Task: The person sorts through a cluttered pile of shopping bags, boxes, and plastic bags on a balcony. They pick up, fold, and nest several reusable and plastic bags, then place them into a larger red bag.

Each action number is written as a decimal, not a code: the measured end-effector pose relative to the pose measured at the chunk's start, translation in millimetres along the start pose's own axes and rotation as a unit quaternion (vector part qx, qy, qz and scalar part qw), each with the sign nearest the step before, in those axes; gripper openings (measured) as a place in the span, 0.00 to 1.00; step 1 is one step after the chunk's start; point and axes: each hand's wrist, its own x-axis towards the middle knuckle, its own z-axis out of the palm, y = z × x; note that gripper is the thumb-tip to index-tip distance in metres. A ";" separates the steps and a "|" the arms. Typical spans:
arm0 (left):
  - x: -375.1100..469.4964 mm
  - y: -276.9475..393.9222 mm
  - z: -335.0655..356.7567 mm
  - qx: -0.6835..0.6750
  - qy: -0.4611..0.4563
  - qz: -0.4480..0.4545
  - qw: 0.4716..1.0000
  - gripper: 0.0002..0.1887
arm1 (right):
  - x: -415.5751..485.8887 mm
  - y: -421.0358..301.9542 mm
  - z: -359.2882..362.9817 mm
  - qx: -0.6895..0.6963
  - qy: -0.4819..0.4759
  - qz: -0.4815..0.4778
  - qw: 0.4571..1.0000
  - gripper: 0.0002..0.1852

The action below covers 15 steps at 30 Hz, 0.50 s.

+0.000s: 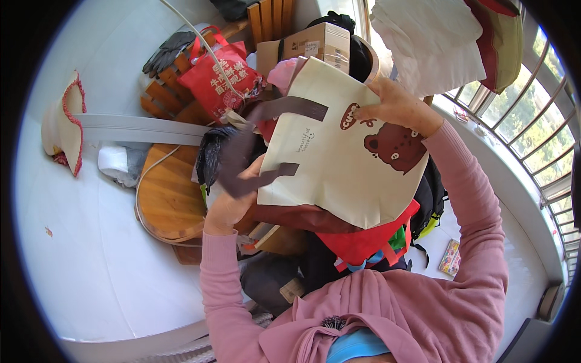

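A cream tote bag [317,149] with brown handles [286,108] and a brown bear print lies tilted before my chest, its handle end towards the left. My right hand [399,102] grips the bag's far edge, thumb on the printed face. At the handle end, my left hand [233,202] holds the bag's rim; a blurred handle loop crosses in front and hides part of the fingers. Beneath the tote are a dark brown fold of material [308,217] and a red bag [363,238] with red and blue straps.
A wooden chair seat [170,190], a black plastic bag [213,156] and a red printed bag [222,75] stand left of the tote. Behind it is a cardboard box [317,43]. A barred window [522,122] borders the right. A hat [63,127] hangs at the far left.
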 end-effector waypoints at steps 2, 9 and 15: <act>1.5 8.5 3.1 -0.278 -0.031 -0.049 0.959 0.27 | -0.9 -6.4 -0.9 -0.009 -0.001 0.009 1.000 0.19; 8.4 -6.4 20.9 -0.259 0.145 -0.092 0.951 0.17 | -9.4 -24.2 -8.6 0.035 -0.047 0.031 0.998 0.21; 5.2 1.4 3.4 -0.156 0.244 -0.080 0.954 0.16 | -33.2 -6.2 -31.0 0.152 -0.030 0.040 0.987 0.26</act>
